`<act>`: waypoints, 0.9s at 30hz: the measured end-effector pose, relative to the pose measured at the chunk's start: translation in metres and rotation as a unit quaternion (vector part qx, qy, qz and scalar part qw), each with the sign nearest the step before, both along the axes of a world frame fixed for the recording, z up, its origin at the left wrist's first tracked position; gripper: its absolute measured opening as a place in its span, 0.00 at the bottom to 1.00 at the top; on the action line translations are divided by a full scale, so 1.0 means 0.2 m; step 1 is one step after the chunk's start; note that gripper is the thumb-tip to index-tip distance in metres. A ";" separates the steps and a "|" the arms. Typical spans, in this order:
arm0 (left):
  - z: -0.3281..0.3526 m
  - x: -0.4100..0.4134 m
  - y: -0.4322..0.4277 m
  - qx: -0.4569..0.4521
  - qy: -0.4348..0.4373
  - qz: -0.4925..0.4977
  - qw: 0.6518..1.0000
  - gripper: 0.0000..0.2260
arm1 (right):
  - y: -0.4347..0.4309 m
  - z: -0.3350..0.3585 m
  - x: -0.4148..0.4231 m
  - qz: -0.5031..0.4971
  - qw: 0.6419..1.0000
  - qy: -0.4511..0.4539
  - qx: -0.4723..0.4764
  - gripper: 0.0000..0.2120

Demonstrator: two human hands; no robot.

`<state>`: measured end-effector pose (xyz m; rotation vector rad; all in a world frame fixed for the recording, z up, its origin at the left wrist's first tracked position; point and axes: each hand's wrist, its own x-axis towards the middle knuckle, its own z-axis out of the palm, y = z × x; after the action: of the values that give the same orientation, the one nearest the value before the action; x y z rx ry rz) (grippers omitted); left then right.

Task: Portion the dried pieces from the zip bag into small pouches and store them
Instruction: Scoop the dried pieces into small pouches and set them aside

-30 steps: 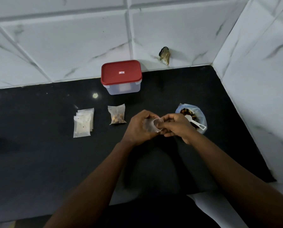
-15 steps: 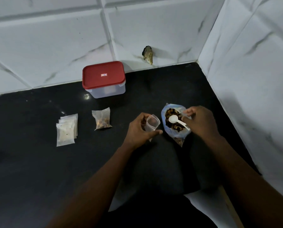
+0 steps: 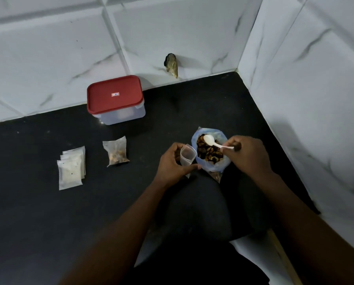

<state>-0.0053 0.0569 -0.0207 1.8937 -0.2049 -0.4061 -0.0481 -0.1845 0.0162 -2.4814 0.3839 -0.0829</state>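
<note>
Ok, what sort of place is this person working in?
Most likely a home kitchen corner: a dark countertop meets white marble-look wall tiles, with a red-lidded food container by the wall and an open zip bag of dried pieces.

Zip bag (image 3: 213, 168) of dried pieces: one. White spoon (image 3: 213, 142): one, over the bag's mouth. Red-lidded container (image 3: 115, 99): one, at 10 o'clock from the bag. Filled pouch (image 3: 116, 151): one, at 9 o'clock, well apart. Open pouch (image 3: 187, 155): one, at 9 o'clock, just beside the bag. Stacked flat pouches (image 3: 71, 169): at least three edges show, farthest out at 9 o'clock; exact number cannot be told. Hands: two, left hand (image 3: 172, 163) and right hand (image 3: 248, 155).
</note>
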 end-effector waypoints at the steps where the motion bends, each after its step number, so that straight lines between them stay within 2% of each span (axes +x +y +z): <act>1: 0.00 0.00 0.00 0.000 0.001 -0.001 1.000 0.26 | -0.01 0.00 0.00 0.003 0.999 -0.034 0.003 0.03; 5: -0.02 0.02 -0.01 0.008 0.022 -0.013 1.000 0.28 | -0.02 -0.01 0.03 0.061 0.990 -0.125 -0.010 0.04; 10: -0.04 0.03 -0.03 0.011 0.049 -0.022 0.998 0.28 | 0.02 -0.05 0.08 0.099 0.989 -0.104 -0.024 0.09; 14: -0.06 0.05 -0.03 0.006 0.065 -0.016 0.998 0.28 | 0.04 -0.06 0.09 0.136 0.984 -0.116 -0.018 0.08; 23: -0.05 0.06 -0.07 0.002 0.055 -0.021 0.998 0.28 | 0.06 -0.10 0.12 0.124 0.986 -0.092 -0.061 0.11; 27: -0.05 0.05 -0.08 -0.007 0.058 -0.013 0.998 0.27 | 0.11 -0.05 0.10 0.179 0.980 -0.069 -0.046 0.25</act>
<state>0.0052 0.0403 -0.0309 1.8485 -0.1543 -0.5295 -0.0289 -0.1618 0.0071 -2.5755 -0.1316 -0.1260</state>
